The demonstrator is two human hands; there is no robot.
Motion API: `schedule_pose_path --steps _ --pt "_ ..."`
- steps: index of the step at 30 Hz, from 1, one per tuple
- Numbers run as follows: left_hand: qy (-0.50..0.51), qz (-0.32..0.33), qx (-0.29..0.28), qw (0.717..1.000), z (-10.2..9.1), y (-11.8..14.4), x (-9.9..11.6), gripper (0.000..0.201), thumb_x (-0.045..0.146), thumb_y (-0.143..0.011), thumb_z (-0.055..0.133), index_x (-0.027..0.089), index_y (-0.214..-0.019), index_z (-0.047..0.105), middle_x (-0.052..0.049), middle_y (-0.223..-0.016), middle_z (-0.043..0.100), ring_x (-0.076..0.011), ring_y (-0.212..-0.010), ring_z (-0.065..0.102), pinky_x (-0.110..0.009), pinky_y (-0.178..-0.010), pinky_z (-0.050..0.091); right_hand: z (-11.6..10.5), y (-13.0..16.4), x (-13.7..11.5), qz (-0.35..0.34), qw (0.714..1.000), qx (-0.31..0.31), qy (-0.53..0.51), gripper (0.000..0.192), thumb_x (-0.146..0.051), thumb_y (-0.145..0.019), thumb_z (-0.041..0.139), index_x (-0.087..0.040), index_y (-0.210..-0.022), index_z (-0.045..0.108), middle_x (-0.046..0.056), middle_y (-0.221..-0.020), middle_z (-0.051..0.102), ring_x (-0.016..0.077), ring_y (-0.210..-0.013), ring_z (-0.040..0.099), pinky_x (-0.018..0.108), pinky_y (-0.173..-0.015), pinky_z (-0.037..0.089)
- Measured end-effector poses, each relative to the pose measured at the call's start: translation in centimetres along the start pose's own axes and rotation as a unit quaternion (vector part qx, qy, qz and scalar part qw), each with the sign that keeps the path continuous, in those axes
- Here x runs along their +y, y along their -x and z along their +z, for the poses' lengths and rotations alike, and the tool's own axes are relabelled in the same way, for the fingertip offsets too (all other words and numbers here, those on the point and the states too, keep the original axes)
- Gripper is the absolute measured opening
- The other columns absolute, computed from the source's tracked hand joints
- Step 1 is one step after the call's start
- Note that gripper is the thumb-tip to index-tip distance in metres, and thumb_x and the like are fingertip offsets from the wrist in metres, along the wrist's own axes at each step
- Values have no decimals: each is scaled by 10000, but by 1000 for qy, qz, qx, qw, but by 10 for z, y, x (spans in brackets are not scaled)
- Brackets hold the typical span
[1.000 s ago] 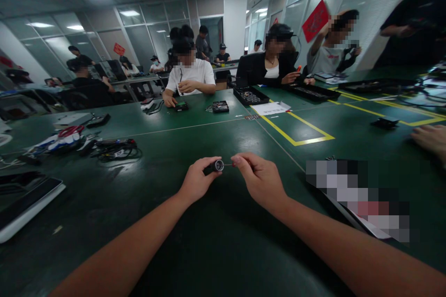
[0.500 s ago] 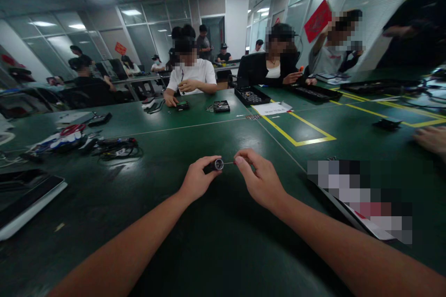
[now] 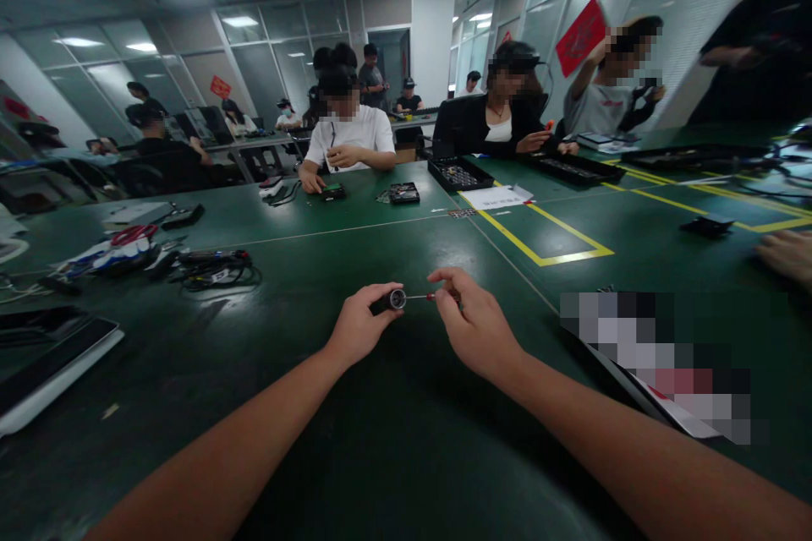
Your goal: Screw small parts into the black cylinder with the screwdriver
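Thumb and fingers of my left hand are closed around a small black cylinder with a ringed, lens-like round end turned toward me. My right hand grips a thin screwdriver with a metal shaft and a red part near the fingers. The shaft runs level, its tip at the side of the cylinder's round end; whether it sits in a screw is too small to tell. Most of the screwdriver's handle is hidden in my right hand. Both hands are held above the green table.
Cables and gloves lie at left, beyond a black-and-white device. A partly blurred flat item lies at right. Across the table are parts trays, yellow tape marks and several people. Another person's hand rests at the right edge.
My right hand has shifted slightly right and its fingers have loosened and moved on the screwdriver, so more of the red part shows. My left hand and the cylinder stay nearly still.
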State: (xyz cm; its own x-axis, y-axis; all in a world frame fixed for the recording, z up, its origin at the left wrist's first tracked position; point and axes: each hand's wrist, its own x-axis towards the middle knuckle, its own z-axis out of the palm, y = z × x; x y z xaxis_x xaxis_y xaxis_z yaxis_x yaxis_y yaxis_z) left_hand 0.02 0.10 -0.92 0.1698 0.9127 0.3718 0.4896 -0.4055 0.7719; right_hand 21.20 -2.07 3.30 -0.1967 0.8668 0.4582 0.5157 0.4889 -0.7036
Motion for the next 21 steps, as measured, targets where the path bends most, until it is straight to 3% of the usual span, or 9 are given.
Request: schedule_pose_path --steps 4,8,14,21 --pt "-2 10 -2 1000 1 -1 1 419 96 -809 755 271 -1188 718 -39 -1198 711 -241 -1161 630 -434 -1080 445 -2 0 -2 8 1000 -4 -4 198 -299 -975 474 -212 -1080 617 14 -800 690 193 -727 654 307 -669 434" --pt "-3 11 3 1000 1 -1 0 417 91 -800 756 269 -1176 726 -44 -1190 715 -246 -1152 637 -443 -1085 444 -1 -3 -1 20 1000 -6 14 313 -394 -1036 392 -231 -991 655 24 -813 722 193 -702 672 309 -645 421" --pt "2 10 2 1000 1 -1 -2 405 101 -793 767 266 -1162 734 -48 -1181 717 -249 -1153 632 -454 -1083 439 2 -2 0 17 999 -11 28 268 -319 -1005 438 -212 -1186 604 25 -799 711 194 -650 657 313 -619 430" --pt "21 8 12 1000 2 -2 -3 411 82 -783 762 259 -1153 737 -52 -1179 718 -244 -1151 634 -454 -1087 438 1 0 -1 -4 1000 -16 11 232 -253 -953 486 -211 -1165 572 31 -842 686 205 -774 664 331 -714 471"
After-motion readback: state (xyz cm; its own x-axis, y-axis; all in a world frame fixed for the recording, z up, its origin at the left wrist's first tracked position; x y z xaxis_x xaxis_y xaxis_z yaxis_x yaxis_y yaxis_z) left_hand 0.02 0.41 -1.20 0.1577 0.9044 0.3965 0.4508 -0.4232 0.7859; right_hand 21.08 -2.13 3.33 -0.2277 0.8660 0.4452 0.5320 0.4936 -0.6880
